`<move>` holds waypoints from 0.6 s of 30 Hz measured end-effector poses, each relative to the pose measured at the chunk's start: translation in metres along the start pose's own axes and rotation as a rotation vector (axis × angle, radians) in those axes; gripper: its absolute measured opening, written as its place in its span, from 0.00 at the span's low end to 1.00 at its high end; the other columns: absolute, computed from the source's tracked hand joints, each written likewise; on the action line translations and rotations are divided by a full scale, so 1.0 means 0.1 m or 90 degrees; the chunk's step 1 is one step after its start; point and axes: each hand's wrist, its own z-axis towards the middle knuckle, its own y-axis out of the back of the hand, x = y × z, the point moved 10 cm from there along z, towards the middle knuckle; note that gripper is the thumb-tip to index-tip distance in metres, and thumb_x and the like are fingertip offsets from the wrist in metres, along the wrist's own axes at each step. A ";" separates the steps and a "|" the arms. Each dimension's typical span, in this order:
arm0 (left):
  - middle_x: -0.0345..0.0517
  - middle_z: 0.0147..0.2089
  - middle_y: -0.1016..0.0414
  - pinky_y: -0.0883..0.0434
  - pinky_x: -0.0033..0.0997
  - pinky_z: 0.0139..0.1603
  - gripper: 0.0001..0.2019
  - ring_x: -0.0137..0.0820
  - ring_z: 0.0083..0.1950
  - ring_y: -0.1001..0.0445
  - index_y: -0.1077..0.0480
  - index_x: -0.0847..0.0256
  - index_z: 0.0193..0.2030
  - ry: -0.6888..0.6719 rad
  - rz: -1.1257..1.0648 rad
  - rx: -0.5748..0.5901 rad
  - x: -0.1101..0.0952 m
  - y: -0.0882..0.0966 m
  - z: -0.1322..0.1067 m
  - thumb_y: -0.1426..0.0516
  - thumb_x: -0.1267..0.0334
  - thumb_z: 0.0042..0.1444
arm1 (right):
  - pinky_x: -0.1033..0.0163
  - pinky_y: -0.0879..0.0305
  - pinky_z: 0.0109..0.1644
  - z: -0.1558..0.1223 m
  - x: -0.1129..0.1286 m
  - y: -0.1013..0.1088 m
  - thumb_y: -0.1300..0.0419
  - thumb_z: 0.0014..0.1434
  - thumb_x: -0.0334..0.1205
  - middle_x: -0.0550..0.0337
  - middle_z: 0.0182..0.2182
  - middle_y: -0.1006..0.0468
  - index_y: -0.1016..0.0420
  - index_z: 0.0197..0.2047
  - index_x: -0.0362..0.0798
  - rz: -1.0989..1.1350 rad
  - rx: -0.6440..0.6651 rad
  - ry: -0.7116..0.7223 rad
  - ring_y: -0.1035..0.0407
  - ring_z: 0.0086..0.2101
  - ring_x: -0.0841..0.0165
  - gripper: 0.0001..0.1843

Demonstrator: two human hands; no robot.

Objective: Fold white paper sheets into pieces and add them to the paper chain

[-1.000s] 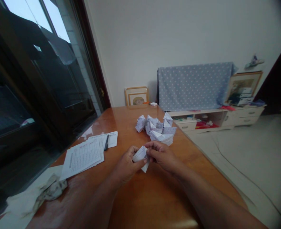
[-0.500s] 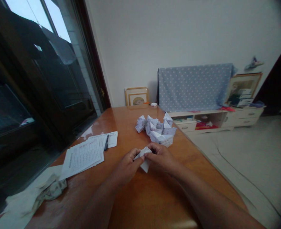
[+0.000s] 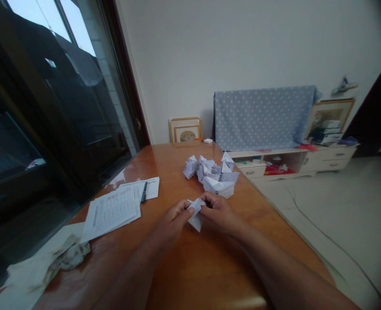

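A small piece of folded paper [image 3: 196, 220], white with print on it, is held above the wooden table between my two hands. My left hand [image 3: 176, 217] pinches its left side, thumb on top. On the other side, the fingers of my right hand [image 3: 219, 212] are closed on the paper's upper right edge. A pointed corner of the paper hangs down toward me. Just beyond my hands stands a cluster of folded paper pieces [image 3: 219, 186], several of them nested in stacks with peaks pointing up.
Printed sheets [image 3: 113, 215] lie on the left of the wooden table [image 3: 174, 163], with a dark pen [image 3: 144, 192] on them. Nearer me is a crumpled cloth [image 3: 70, 254]. Past the table's right edge stand a white cabinet [image 3: 320, 160] and a cable on the floor [image 3: 332, 241].
My left thumb has shifted slightly, and more of the paper's printed face shows between my hands. Both hands keep hold of it. The stacked pieces have not moved.
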 end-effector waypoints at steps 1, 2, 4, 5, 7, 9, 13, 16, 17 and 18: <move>0.40 0.36 0.28 0.36 0.28 0.43 0.12 0.33 0.40 0.31 0.30 0.59 0.37 0.000 0.008 -0.015 -0.02 0.03 0.00 0.46 0.53 0.62 | 0.67 0.44 0.30 0.00 0.01 0.00 0.41 0.56 0.41 0.66 0.25 0.33 0.30 0.30 0.49 0.002 0.001 0.005 0.39 0.27 0.71 0.06; 0.40 0.36 0.28 0.36 0.28 0.43 0.12 0.34 0.40 0.32 0.29 0.59 0.36 0.000 0.016 -0.033 -0.03 0.06 -0.01 0.47 0.53 0.62 | 0.67 0.44 0.30 0.00 0.01 0.00 0.42 0.57 0.41 0.66 0.25 0.33 0.31 0.30 0.49 0.003 0.001 0.008 0.40 0.27 0.71 0.07; 0.41 0.36 0.27 0.36 0.28 0.42 0.13 0.34 0.40 0.32 0.29 0.59 0.35 0.005 0.021 -0.055 -0.05 0.09 -0.01 0.47 0.52 0.62 | 0.67 0.45 0.30 0.00 0.01 0.00 0.43 0.59 0.42 0.66 0.24 0.33 0.32 0.29 0.49 -0.002 0.000 0.009 0.40 0.26 0.72 0.09; 0.41 0.36 0.27 0.36 0.28 0.41 0.13 0.34 0.40 0.32 0.29 0.59 0.35 0.007 0.019 -0.056 -0.04 0.08 -0.02 0.47 0.52 0.62 | 0.67 0.45 0.30 0.00 0.01 0.00 0.44 0.59 0.42 0.66 0.24 0.33 0.32 0.28 0.49 -0.010 -0.003 0.009 0.41 0.26 0.72 0.09; 0.40 0.34 0.28 0.36 0.28 0.40 0.13 0.33 0.38 0.32 0.29 0.59 0.35 0.014 0.008 -0.036 -0.01 0.04 -0.01 0.46 0.52 0.62 | 0.67 0.45 0.29 0.00 0.01 0.02 0.43 0.59 0.44 0.66 0.23 0.34 0.32 0.28 0.49 -0.026 -0.012 0.009 0.41 0.25 0.72 0.11; 0.40 0.33 0.28 0.35 0.27 0.39 0.12 0.31 0.36 0.32 0.30 0.60 0.36 0.024 -0.003 -0.012 0.04 -0.01 0.01 0.44 0.53 0.60 | 0.67 0.46 0.29 -0.01 0.00 0.03 0.43 0.60 0.45 0.66 0.22 0.34 0.32 0.28 0.49 -0.032 -0.017 0.002 0.41 0.25 0.72 0.12; 0.40 0.32 0.28 0.36 0.26 0.35 0.12 0.29 0.32 0.32 0.30 0.60 0.36 0.041 0.018 -0.033 0.15 0.03 0.03 0.41 0.53 0.58 | 0.66 0.45 0.28 -0.03 0.02 -0.01 0.45 0.63 0.48 0.66 0.20 0.33 0.31 0.29 0.49 -0.001 0.009 -0.010 0.39 0.23 0.71 0.15; 0.39 0.29 0.28 0.37 0.26 0.33 0.12 0.29 0.30 0.32 0.30 0.60 0.34 0.043 0.027 -0.050 0.16 0.06 0.04 0.40 0.53 0.56 | 0.65 0.42 0.29 -0.04 0.05 -0.01 0.50 0.66 0.51 0.65 0.19 0.32 0.31 0.29 0.49 0.032 0.013 -0.023 0.36 0.24 0.70 0.19; 0.38 0.29 0.28 0.37 0.26 0.32 0.12 0.29 0.30 0.33 0.30 0.60 0.33 0.041 0.029 -0.056 0.15 0.08 0.04 0.40 0.53 0.56 | 0.65 0.42 0.29 -0.05 0.05 -0.01 0.50 0.67 0.51 0.65 0.19 0.32 0.31 0.29 0.50 0.041 0.014 -0.028 0.36 0.24 0.70 0.19; 0.38 0.29 0.29 0.37 0.25 0.32 0.12 0.29 0.30 0.33 0.30 0.60 0.33 0.037 0.033 -0.062 0.14 0.09 0.03 0.39 0.54 0.55 | 0.65 0.41 0.30 -0.05 0.06 -0.01 0.49 0.66 0.51 0.65 0.20 0.31 0.30 0.30 0.49 0.047 0.017 -0.031 0.35 0.24 0.70 0.18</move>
